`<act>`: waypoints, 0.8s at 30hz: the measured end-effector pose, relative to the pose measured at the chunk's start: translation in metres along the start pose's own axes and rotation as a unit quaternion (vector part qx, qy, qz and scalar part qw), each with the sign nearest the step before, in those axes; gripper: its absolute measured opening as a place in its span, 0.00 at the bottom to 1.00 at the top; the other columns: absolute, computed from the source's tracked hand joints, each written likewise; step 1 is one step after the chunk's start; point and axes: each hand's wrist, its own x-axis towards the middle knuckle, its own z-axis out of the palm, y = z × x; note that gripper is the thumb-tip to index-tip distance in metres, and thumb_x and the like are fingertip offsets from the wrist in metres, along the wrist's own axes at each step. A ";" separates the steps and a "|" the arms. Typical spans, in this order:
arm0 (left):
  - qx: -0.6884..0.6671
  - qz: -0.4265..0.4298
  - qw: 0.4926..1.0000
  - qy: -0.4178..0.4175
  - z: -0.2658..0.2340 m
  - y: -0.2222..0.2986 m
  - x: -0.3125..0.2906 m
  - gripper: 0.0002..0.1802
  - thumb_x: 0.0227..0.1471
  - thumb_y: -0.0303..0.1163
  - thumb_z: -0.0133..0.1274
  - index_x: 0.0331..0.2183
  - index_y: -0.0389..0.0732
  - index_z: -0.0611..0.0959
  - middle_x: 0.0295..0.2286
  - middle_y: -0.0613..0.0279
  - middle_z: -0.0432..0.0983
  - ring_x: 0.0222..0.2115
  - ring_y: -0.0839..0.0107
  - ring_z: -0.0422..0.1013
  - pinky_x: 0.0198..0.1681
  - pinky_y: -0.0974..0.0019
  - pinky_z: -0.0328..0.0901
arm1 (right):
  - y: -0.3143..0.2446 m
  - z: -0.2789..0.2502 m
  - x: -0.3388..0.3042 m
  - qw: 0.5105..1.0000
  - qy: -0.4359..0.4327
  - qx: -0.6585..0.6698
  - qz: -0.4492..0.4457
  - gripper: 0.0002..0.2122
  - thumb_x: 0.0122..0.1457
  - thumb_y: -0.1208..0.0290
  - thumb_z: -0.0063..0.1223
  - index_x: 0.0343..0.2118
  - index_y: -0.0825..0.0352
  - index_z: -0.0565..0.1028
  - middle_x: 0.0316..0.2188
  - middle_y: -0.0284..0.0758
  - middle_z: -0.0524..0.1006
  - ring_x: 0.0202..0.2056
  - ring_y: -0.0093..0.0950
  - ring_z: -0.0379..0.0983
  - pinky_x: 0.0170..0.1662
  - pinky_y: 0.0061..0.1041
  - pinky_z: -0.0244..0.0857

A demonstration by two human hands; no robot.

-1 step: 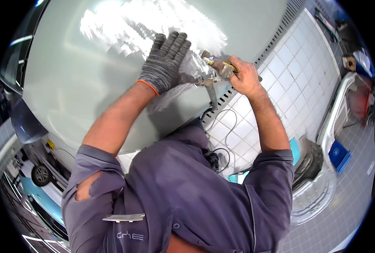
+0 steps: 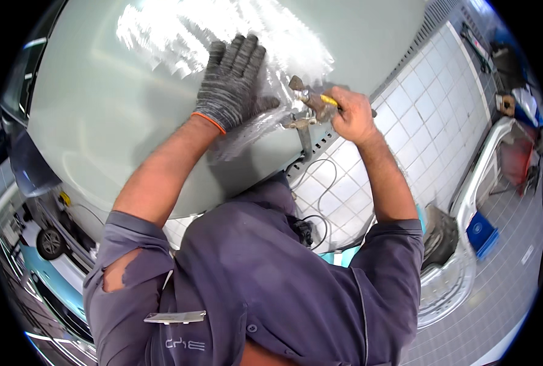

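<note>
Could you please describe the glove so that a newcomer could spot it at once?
Find the large pale grey-green panel, then the bright, shiny patch on its upper part. Over that patch's lower edge is the person's left hand, wearing the glove. Its streaky dark-grey knit and orange cuff set it apart from the bare right hand.

Torn purple-grey shirt (image 2: 284,262), striped grey glove (image 2: 230,85), orange cuff (image 2: 210,122)
</note>
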 end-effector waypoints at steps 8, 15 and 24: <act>0.032 -0.028 0.998 0.052 0.009 -0.010 -0.004 0.51 0.54 0.69 0.47 0.68 0.49 0.59 0.69 0.54 0.49 0.70 0.53 0.43 0.69 0.37 0.36 | 0.001 0.004 0.029 0.989 -0.040 -0.030 -0.142 0.10 0.49 0.67 0.61 0.29 0.63 0.70 0.23 0.37 0.72 0.27 0.41 0.73 0.28 0.39 0.66; 0.040 -0.021 0.998 0.036 0.005 -0.011 -0.004 0.44 0.58 0.67 0.43 0.69 0.58 0.60 0.70 0.56 0.46 0.71 0.53 0.42 0.68 0.36 0.35 | 0.005 0.006 0.029 0.987 -0.024 -0.042 -0.152 0.09 0.54 0.66 0.57 0.26 0.65 0.71 0.19 0.39 0.69 0.21 0.43 0.68 0.24 0.38 0.61; 0.014 -0.018 0.998 0.051 0.007 -0.010 -0.008 0.43 0.56 0.67 0.46 0.67 0.59 0.63 0.70 0.56 0.47 0.71 0.55 0.41 0.69 0.37 0.35 | 0.007 0.005 0.031 0.993 -0.051 -0.035 -0.105 0.11 0.59 0.62 0.53 0.27 0.64 0.70 0.21 0.42 0.71 0.23 0.47 0.70 0.26 0.41 0.64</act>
